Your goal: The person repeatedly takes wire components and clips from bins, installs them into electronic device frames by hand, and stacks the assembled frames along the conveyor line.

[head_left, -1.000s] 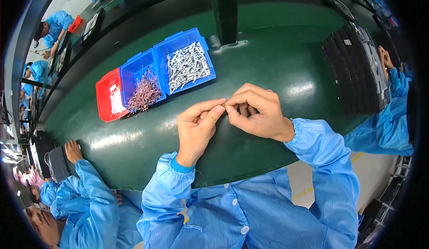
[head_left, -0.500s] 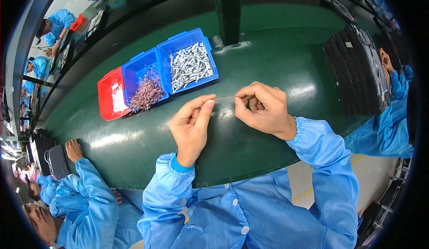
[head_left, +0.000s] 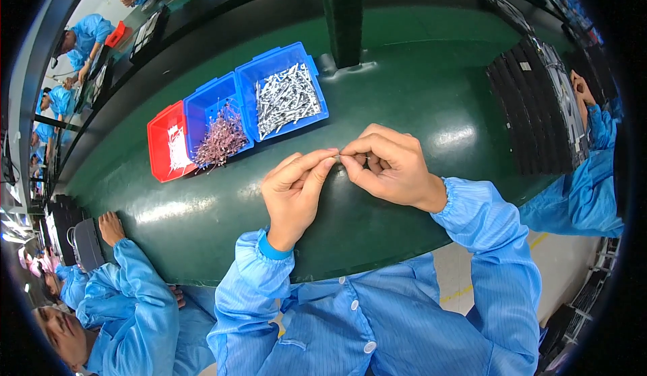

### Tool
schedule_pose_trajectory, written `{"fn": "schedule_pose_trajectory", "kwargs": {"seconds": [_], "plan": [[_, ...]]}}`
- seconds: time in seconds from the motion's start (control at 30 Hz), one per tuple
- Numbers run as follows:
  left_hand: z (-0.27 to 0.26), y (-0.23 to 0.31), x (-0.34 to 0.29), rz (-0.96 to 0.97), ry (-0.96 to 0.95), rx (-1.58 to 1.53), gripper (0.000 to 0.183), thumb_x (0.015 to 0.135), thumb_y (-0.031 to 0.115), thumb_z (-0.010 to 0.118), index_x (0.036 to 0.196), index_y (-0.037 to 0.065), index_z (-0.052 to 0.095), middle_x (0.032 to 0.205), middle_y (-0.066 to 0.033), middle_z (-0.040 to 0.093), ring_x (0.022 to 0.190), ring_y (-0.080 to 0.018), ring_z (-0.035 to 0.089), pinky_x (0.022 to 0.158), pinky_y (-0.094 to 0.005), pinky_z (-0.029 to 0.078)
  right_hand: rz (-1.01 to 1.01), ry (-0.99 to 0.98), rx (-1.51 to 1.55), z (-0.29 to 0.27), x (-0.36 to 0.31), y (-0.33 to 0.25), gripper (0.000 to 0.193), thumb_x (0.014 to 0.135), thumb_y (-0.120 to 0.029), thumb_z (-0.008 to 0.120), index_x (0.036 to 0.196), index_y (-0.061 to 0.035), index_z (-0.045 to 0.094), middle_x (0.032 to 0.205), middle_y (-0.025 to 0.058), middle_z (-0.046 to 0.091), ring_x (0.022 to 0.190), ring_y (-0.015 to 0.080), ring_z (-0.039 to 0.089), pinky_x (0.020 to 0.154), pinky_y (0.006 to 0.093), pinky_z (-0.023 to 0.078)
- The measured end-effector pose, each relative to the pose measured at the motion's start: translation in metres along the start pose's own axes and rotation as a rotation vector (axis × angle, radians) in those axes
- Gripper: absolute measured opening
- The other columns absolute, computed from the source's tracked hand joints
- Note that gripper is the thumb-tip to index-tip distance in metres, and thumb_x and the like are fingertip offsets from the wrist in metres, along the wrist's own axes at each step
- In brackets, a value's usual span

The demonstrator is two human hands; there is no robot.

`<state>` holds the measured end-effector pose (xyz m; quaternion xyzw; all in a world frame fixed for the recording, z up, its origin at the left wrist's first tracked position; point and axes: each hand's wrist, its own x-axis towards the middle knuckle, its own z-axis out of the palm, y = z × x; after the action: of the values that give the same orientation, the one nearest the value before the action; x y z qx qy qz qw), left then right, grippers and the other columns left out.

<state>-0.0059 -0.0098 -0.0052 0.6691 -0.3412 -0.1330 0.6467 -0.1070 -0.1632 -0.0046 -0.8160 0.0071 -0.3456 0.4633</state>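
Above the green table, my left hand (head_left: 294, 190) and my right hand (head_left: 387, 167) meet fingertip to fingertip, both closed in a pinch. Between them is a thin copper-coloured wire (head_left: 339, 156), mostly covered by the fingers. A short end of it seems to show past my right fingertips. Just beyond my hands stand three joined bins: a red bin (head_left: 157, 148) with thin white pieces (head_left: 178, 148), a blue bin (head_left: 195, 109) with a tangle of reddish-brown wire leads (head_left: 221, 136), and another blue bin (head_left: 247, 86) heaped with small silver-and-white parts (head_left: 288, 99).
A dark post (head_left: 344, 22) rises from the table (head_left: 411, 86) behind the bins. Stacked black trays (head_left: 536, 109) stand at the right. A co-worker's hand (head_left: 112, 227) rests on the table at the left; another co-worker's hand (head_left: 581, 89) is beyond the trays.
My hands have come together: the left moved right and the right moved slightly left. The wire stretched between them earlier is now mostly hidden by fingers.
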Motion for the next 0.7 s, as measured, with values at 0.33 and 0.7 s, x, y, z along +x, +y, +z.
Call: {"fn": "schedule_pose_trajectory", "kwargs": {"seconds": [0.33, 0.7], "plan": [[-0.0023, -0.0068, 0.0017, 0.433, 0.012, 0.493, 0.023, 0.082, -0.002, 0.076, 0.103, 0.004, 0.076, 0.058, 0.0009, 0.043, 0.051, -0.0061, 0.038, 0.046, -0.0253, 0.029, 0.020, 0.007, -0.004, 0.0010, -0.0012, 0.0016, 0.011, 0.075, 0.001, 0.072, 0.083, -0.0047, 0.066, 0.072, 0.0015, 0.059, 0.045, 0.0050, 0.043, 0.040, 0.0235, 0.032], [-0.0073, -0.0079, 0.0014, -0.119, -0.099, 0.029, 0.022, 0.087, 0.007, 0.075, 0.109, 0.005, 0.075, 0.062, 0.0107, 0.032, 0.057, -0.0014, 0.026, 0.050, -0.0210, 0.022, 0.060, 0.027, 0.053, -0.0001, -0.0025, 0.0012, 0.011, 0.075, 0.001, 0.073, 0.083, -0.0043, 0.066, 0.073, 0.0015, 0.058, 0.046, 0.0033, 0.041, 0.040, 0.0220, 0.030]]}}
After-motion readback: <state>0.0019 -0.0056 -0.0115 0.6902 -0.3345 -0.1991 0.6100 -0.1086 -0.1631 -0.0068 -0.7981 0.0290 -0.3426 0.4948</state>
